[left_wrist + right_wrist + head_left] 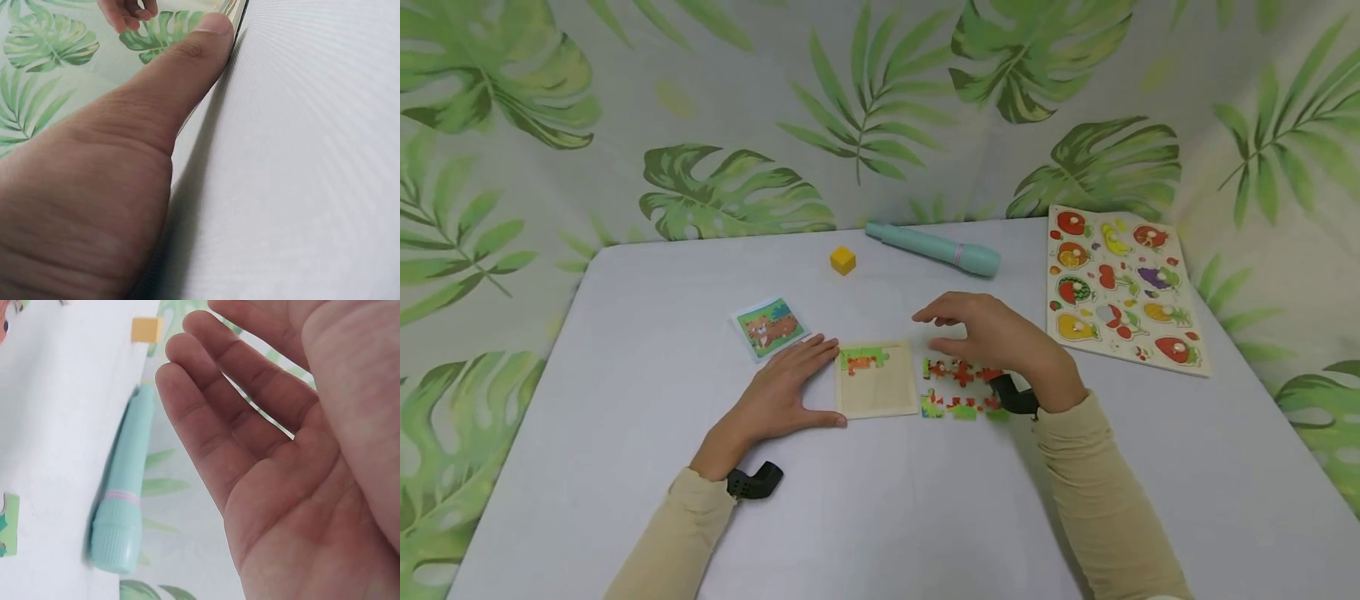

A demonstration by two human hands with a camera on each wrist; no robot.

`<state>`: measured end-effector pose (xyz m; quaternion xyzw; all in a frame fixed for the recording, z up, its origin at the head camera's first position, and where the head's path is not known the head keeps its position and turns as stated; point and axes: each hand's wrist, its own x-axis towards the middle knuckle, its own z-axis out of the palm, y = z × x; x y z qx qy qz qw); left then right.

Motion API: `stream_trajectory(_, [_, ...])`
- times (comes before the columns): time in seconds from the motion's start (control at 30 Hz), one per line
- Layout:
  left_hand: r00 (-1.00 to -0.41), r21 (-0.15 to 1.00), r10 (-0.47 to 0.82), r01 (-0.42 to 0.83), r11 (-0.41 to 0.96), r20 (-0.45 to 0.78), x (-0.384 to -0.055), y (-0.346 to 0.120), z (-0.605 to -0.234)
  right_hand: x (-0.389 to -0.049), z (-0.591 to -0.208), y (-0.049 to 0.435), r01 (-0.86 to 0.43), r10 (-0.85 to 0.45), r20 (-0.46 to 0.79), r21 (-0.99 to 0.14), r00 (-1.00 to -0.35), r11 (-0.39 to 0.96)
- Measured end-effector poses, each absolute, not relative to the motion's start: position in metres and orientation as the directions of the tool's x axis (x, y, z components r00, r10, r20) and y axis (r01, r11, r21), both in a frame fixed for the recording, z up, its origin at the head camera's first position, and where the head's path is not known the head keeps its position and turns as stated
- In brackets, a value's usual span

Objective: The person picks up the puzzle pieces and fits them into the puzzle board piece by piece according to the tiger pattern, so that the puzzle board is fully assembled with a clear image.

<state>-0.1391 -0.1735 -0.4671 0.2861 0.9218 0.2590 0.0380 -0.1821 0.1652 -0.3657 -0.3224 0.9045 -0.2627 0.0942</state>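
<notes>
My left hand [778,396] lies on the table with its fingers spread, fingertips and thumb at the left edge of a square wooden puzzle tray [880,396]. In the tray's upper left sit joined jigsaw pieces [861,360] in green and orange. Its thumb shows against the tray's edge in the left wrist view. My right hand [988,333] hovers right of the tray with loosely bent fingers, and its palm holds nothing in the right wrist view. Below it lie several loose jigsaw pieces [962,372] in two rows, partly hidden by the wrist.
A picture card of a bear [770,327] lies behind my left hand. Farther back are a yellow cube [843,261] and a teal flashlight-shaped object [932,247]. A fruit peg board [1123,292] stands at the right, near the leaf-patterned backdrop [880,100].
</notes>
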Motion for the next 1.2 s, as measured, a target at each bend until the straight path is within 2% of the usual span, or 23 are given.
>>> stream_trajectory(0.4, [-0.833,0.504,0.548,0.509,0.698,0.082,-0.141,-0.176,-0.468,-0.194,-0.371,0.188,-0.511,-0.627,0.009,-0.588,-0.779,0.626])
stream_trajectory(0.67, [-0.835,0.501,0.546,0.503,0.704,0.071,-0.139,-0.175,-0.468,-0.198,-0.377,0.205,-0.445,-0.6,-0.026,-0.646,-0.799,0.62])
stream_trajectory(0.83, [-0.833,0.5,0.548,0.508,0.702,0.077,-0.139,-0.174,-0.467,-0.2,-0.383,0.215,-0.442,-0.591,-0.021,-0.644,-0.806,0.625])
stream_trajectory(1.2, [-0.838,0.498,0.542,0.498,0.71,0.065,-0.139,-0.174,-0.468,-0.205,-0.391,0.23,-0.297,-0.522,-0.176,-0.654,-0.835,0.696])
